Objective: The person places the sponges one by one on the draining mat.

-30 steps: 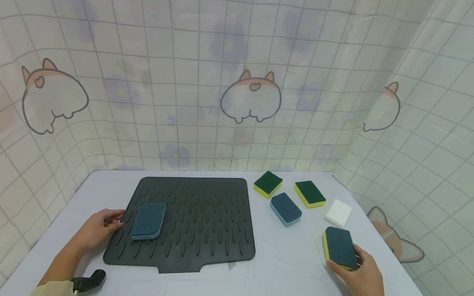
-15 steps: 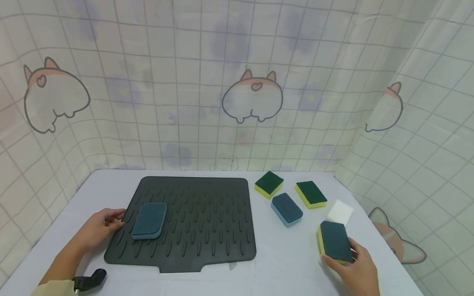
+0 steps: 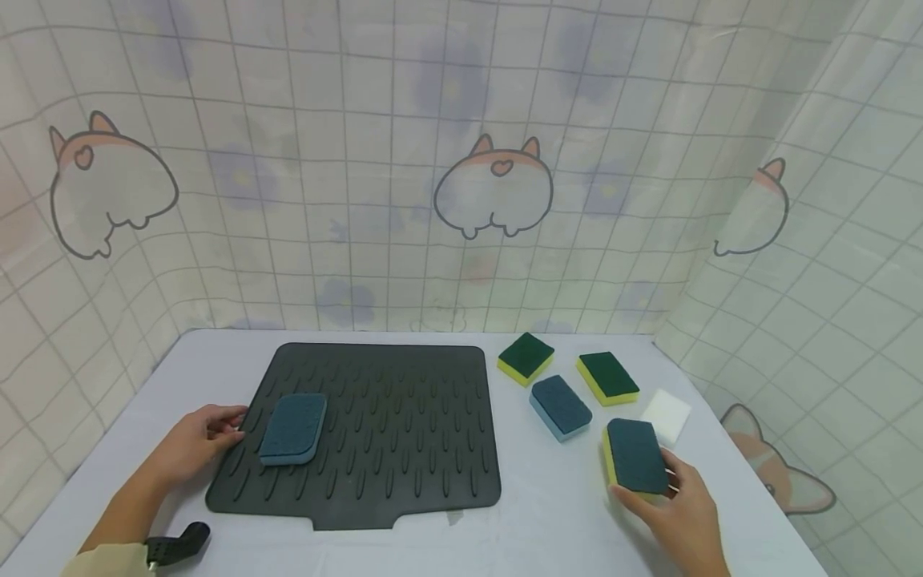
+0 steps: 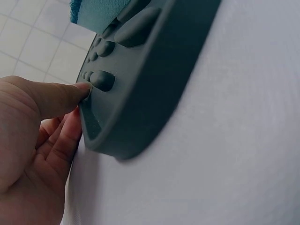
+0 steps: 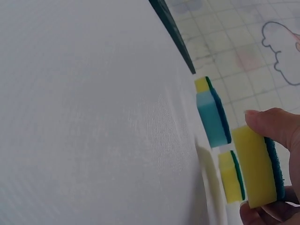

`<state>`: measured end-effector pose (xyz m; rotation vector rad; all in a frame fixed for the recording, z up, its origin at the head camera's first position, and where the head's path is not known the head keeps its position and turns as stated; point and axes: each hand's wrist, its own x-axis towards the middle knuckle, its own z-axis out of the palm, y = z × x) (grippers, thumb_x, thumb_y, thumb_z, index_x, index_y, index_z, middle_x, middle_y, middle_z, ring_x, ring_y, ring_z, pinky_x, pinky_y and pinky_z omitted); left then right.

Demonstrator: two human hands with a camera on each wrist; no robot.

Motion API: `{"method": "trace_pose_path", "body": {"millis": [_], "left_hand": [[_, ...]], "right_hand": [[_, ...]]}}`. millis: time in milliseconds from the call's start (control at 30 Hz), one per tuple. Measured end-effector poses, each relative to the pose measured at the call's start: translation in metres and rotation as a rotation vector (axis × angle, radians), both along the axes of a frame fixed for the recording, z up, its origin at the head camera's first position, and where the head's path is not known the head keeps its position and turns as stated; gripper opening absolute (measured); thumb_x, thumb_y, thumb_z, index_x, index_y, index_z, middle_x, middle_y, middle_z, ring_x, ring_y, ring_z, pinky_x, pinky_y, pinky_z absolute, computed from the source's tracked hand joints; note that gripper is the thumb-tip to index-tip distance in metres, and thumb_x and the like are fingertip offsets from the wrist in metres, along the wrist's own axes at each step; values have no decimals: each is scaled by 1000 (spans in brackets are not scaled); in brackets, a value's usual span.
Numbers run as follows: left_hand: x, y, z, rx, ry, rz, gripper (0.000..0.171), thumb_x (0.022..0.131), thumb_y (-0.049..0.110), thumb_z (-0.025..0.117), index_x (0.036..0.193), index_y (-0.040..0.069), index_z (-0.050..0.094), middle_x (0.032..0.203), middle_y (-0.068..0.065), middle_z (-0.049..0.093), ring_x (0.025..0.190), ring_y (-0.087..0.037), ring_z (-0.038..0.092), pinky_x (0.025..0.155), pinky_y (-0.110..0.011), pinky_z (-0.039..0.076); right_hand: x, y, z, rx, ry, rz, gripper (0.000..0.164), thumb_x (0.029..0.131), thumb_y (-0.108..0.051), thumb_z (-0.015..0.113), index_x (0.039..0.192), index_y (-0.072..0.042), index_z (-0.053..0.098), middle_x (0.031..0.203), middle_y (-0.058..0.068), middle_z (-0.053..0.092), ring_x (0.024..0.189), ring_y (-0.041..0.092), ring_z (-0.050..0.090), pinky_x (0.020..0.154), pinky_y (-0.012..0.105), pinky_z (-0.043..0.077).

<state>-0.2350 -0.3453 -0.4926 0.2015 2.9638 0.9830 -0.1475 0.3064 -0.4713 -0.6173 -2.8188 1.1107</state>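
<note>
A person's right hand (image 3: 674, 509), at the near right, grasps a yellow sponge (image 3: 634, 457) with a dark blue-green scouring face turned up; the thumb is on its near left side, the fingers round the other side, and it appears lifted off the table. The left hand (image 3: 198, 441), at the left, pinches the edge of a dark ridged mat (image 3: 404, 449), thumb on top of the rim and fingers at its outer side. For this step, a light, even squeeze should do, since the foam would probably dent under more; the sponge is best carried level, clear of its neighbours, while the left thumb steadies the mat without tipping it. On the mat's left part lies a blue scouring sponge (image 3: 293, 429). Right of the mat, at the far side, are one green-topped yellow sponge (image 3: 525, 357), a second green-topped sponge (image 3: 608, 378) further right, a light-blue sponge (image 3: 560, 407) nearer than both, and a white block (image 3: 667, 415) just beyond the held sponge. All rest on a white-covered table (image 3: 534, 529). Around its far, left and right sides hangs a pale gridded curtain (image 3: 303, 184), printed with cartoon corgis and faint purple flowers, softly creased.
</note>
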Motion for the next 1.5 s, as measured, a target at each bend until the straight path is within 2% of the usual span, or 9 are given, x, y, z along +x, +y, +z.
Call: {"method": "trace_pose_path", "body": {"millis": [333, 500, 800, 1200, 1500], "left_hand": [[-1, -2, -1, 12, -2, -9, 45, 89, 10, 61, 130, -6, 50, 120, -21, 58, 96, -19, 59, 74, -30, 51], [0, 0, -1, 0, -2, 7, 49, 89, 20, 64, 129, -4, 51, 116, -18, 59, 92, -18, 56, 76, -35, 49], [1, 0, -1, 12, -10, 18, 50, 89, 22, 64, 130, -4, 50, 116, -17, 59, 96, -22, 56, 80, -41, 49], [-1, -1, -1, 10, -13, 27, 50, 89, 22, 65, 130, -4, 51, 116, -16, 58, 94, -20, 55, 75, -34, 49], [-1, 1, -1, 13, -13, 27, 50, 88, 20, 65, 130, -4, 51, 115, -16, 58, 95, -21, 55, 76, -34, 50]], "right_hand": [[-8, -13, -1, -33, 46, 89, 112, 64, -60, 77, 145, -3, 26, 140, 22, 36, 118, 37, 45, 96, 51, 44], [-12, -20, -3, -5, 82, 117, 112, 62, -61, 78, 145, -4, 28, 140, 20, 38, 121, 36, 44, 98, 50, 43], [-17, -37, -2, -28, 48, 151, 111, 61, -63, 77, 145, -8, 28, 141, 17, 38, 119, 34, 47, 97, 49, 44], [-22, -58, -2, -54, 126, 204, 103, 62, -59, 79, 142, -11, 34, 138, 12, 43, 118, 30, 50, 96, 46, 46], [-27, -73, -7, -68, 159, 235, 101, 61, -57, 81, 141, -14, 36, 139, 9, 43, 119, 28, 51, 96, 44, 46]]}}
